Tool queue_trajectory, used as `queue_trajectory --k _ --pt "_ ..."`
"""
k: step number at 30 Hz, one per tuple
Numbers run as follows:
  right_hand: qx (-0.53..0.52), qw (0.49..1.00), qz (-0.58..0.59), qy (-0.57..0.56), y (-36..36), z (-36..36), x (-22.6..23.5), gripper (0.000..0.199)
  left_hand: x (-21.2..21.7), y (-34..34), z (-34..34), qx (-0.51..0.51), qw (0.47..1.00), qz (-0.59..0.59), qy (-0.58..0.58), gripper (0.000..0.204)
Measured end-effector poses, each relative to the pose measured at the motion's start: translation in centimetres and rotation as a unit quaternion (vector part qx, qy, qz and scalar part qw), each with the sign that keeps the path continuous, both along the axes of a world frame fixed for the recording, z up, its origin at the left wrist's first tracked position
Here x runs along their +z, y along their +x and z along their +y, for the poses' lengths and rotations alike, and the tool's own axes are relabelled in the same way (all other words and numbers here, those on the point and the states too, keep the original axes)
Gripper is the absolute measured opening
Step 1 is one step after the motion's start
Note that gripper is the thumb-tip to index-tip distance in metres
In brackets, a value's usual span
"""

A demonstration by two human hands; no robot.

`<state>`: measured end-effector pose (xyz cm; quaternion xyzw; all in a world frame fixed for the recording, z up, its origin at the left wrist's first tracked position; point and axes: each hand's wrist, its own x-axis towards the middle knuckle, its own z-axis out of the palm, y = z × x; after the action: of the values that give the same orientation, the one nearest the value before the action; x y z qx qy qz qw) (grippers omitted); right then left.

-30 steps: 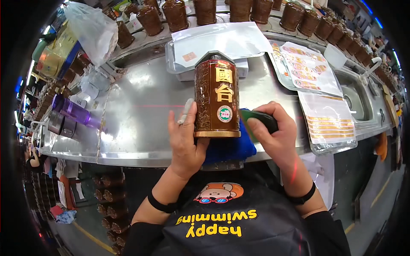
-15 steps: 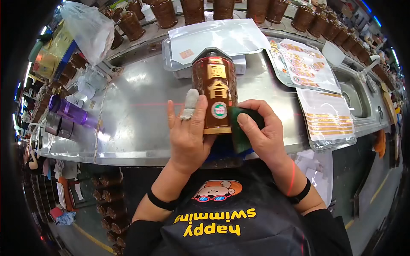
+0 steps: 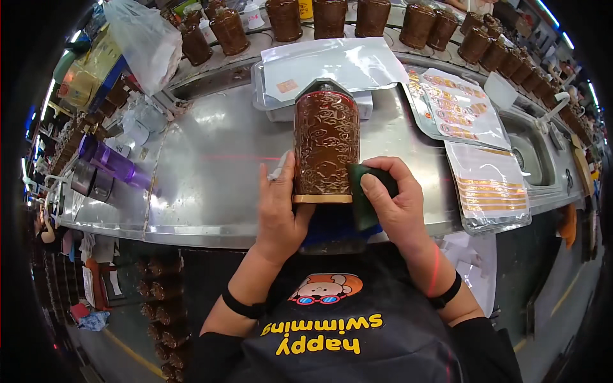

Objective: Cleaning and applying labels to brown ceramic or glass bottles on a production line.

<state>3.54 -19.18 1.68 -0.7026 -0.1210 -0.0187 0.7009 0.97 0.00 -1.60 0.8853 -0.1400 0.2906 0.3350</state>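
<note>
The left hand (image 3: 281, 210) grips a brown embossed jar (image 3: 325, 143), fingers wrapped around its left side, holding it upright over the steel counter (image 3: 211, 172). The right hand (image 3: 393, 207) pinches a dark green pad (image 3: 363, 201) against the jar's lower right side (fingers closed on it). Label sheets (image 3: 463, 112) lie nearby. No label shows on the facing side, so the wiping looks underway, not finished.

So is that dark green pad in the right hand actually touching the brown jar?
Touching. The head view shows the green pad, pinched in the right hand, pressed flat against the brown jar's lower right side, with no gap between them.
</note>
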Motion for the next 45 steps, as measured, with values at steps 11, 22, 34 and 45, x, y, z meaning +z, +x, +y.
queue_trajectory --k 11,22,34,45 --pt "0.005 1.000 -0.013 -0.014 0.2 -0.4 -0.3 0.019 0.2 0.5 -0.1 -0.016 0.999 -0.028 -0.001 0.070" --pt "-0.007 1.000 -0.002 0.005 0.2 -0.7 -0.9 0.019 -0.2 0.6 0.0 -0.025 0.999 -0.006 -0.033 0.069" --pt "-0.011 1.000 0.028 0.004 0.5 -1.7 -1.4 0.020 0.6 0.5 -0.6 -0.001 0.998 -0.030 0.062 0.075" --pt "-0.004 0.999 0.030 0.031 0.2 -2.7 -0.8 0.022 -0.1 -0.7 -0.6 0.009 0.998 -0.069 -0.006 0.049"
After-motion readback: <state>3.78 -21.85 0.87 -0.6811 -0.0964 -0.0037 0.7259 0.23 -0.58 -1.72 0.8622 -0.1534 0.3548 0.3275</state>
